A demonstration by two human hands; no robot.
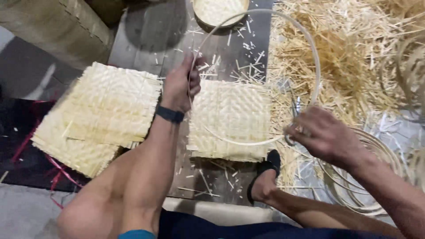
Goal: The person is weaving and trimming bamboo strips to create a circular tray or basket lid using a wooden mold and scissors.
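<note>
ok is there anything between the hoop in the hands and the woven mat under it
Nothing visible. The left hand and right hand hold the thin bamboo hoop right over the square woven mat; only loose splinters lie around it.

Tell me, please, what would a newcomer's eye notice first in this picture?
First, the thin bamboo hoop held up at the centre, the left hand gripping one side and the right hand the other. Under it lies a pale woven mat, with a stack of mats on the left. Loose straw-like offcuts fill the upper right.
</note>
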